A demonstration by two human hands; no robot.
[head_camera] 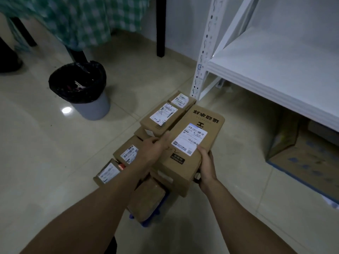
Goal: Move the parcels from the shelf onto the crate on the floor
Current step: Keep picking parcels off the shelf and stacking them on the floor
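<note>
Left hand, centre of frame: I see its fingers fairly straight, laid flat against the left edge of the large parcel. Right hand, just right of centre: its thumb lies on the parcel's white label and its fingers wrap under the near right corner, gripping it. The large parcel sits level over the right side of a pile of smaller parcels; I cannot tell whether its weight rests on them. The pile covers the crate, of which only blue edges show at lower centre. The white shelf fills the upper right, well apart from the parcel. Below the shelf, at right, stands a cardboard box. At upper left, a grey bin with a black liner stands on the tiled floor.
</note>
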